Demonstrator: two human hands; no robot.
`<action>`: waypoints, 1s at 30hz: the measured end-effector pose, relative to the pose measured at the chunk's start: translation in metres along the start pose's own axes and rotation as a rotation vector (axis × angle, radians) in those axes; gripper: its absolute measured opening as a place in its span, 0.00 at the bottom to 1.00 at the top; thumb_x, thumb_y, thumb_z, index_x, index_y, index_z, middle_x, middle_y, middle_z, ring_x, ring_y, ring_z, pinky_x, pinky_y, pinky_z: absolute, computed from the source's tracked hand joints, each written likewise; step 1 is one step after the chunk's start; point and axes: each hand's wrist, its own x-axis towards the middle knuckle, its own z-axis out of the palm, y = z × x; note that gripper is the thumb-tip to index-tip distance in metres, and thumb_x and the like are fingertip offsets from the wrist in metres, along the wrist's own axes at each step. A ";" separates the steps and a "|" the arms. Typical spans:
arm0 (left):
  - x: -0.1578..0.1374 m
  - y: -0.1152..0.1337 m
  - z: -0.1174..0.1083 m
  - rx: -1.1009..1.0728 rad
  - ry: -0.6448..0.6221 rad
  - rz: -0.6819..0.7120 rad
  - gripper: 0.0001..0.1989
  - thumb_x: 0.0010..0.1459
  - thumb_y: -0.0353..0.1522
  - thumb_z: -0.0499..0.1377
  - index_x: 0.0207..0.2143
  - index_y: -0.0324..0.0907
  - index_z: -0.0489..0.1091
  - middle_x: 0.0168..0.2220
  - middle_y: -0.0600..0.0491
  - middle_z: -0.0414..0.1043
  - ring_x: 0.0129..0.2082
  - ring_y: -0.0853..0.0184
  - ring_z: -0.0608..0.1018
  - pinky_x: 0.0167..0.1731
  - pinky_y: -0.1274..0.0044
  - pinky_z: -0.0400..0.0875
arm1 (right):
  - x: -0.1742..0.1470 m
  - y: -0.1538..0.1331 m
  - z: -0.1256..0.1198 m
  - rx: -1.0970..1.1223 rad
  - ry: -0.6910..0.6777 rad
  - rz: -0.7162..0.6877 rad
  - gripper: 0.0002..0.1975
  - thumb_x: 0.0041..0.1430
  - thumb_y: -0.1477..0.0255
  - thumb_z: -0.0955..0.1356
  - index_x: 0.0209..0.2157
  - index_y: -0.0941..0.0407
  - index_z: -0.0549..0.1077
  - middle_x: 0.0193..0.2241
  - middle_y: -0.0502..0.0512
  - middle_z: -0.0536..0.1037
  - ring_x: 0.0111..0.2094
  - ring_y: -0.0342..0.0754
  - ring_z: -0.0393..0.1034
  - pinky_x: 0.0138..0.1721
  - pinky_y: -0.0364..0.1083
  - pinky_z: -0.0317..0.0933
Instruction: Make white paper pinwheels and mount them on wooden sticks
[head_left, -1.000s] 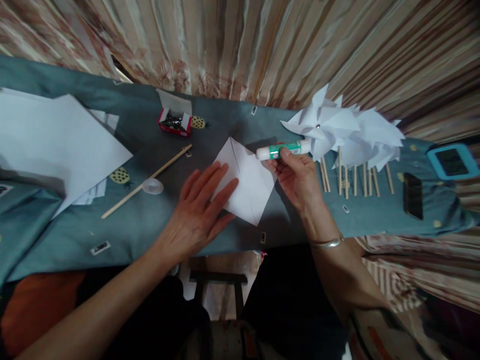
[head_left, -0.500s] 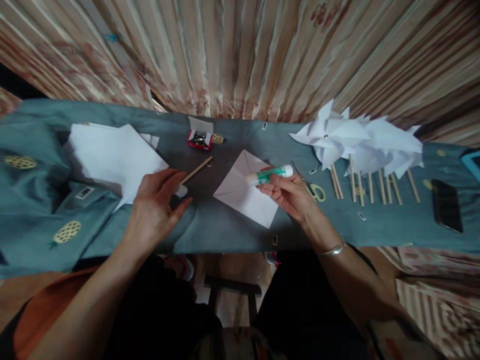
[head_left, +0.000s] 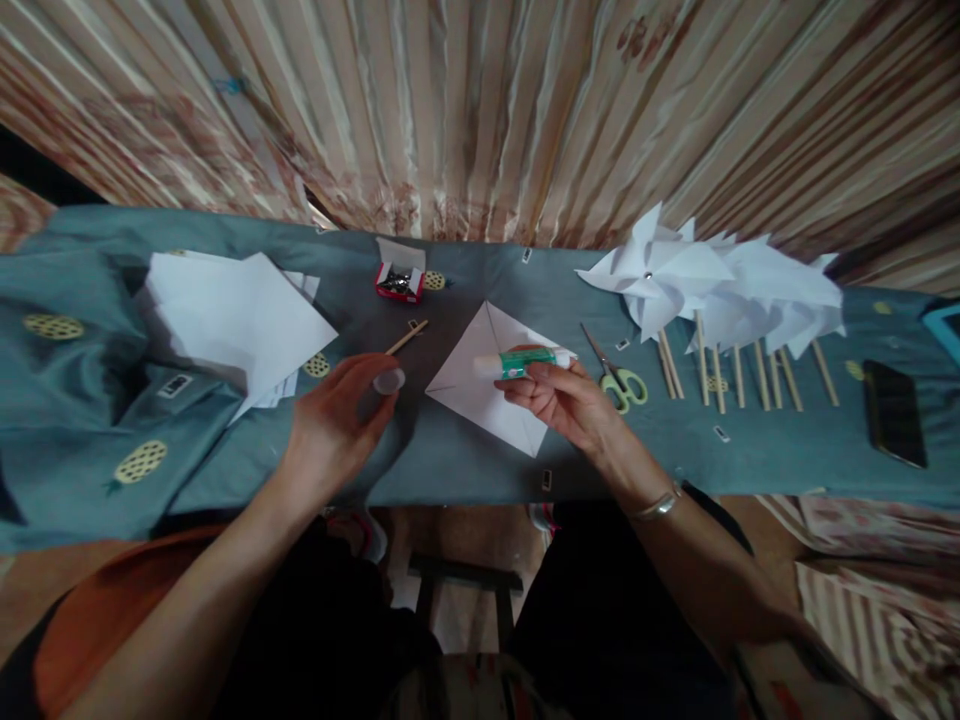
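Between the thumb and fingers of my left hand (head_left: 337, 415) is a small round white cap (head_left: 389, 381). My right hand (head_left: 566, 400) grips a green and white glue stick (head_left: 521, 362), held sideways with its pale end toward the left hand. Below the glue stick lies a white paper square (head_left: 484, 400), turned cornerwise, with cut or crease lines running in from its corners. A thin wooden stick (head_left: 407, 338) rests just beyond the left fingers, its near end hidden by them. Scissors with light green handles (head_left: 622, 388) lie right of the paper.
White paper sheets (head_left: 225, 310) are stacked at left. A small open red box (head_left: 400, 282) of metal pieces sits at the back. Paper pinwheels (head_left: 720, 280) on wooden sticks lie at right, near a dark phone (head_left: 895, 412). A pleated curtain (head_left: 480, 120) hangs behind the table.
My left hand has moved right with the cap, closing around it and coming nearer to the glue stick. The right hand has shifted slightly left and down with the glue stick, uncovering the scissors.
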 end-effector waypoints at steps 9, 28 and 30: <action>0.001 0.023 0.019 -0.189 -0.101 -0.016 0.16 0.62 0.37 0.58 0.51 0.41 0.72 0.45 0.49 0.78 0.42 0.61 0.80 0.43 0.71 0.75 | -0.006 0.006 0.005 0.027 -0.148 0.033 0.14 0.42 0.70 0.79 0.34 0.54 0.80 0.31 0.49 0.83 0.30 0.45 0.80 0.35 0.42 0.74; 0.004 0.021 0.022 -0.117 -0.046 0.147 0.13 0.62 0.37 0.61 0.46 0.40 0.74 0.40 0.50 0.78 0.40 0.63 0.79 0.41 0.72 0.74 | -0.004 0.008 0.006 -0.080 -0.081 -0.031 0.17 0.38 0.72 0.81 0.33 0.55 0.78 0.28 0.46 0.82 0.30 0.41 0.78 0.36 0.42 0.73; 0.004 0.021 0.022 -0.114 -0.049 0.172 0.13 0.63 0.38 0.60 0.46 0.41 0.74 0.41 0.49 0.78 0.41 0.62 0.78 0.43 0.71 0.74 | -0.004 0.008 0.005 -0.110 -0.074 -0.032 0.18 0.38 0.71 0.81 0.33 0.55 0.77 0.28 0.46 0.82 0.30 0.42 0.78 0.37 0.42 0.72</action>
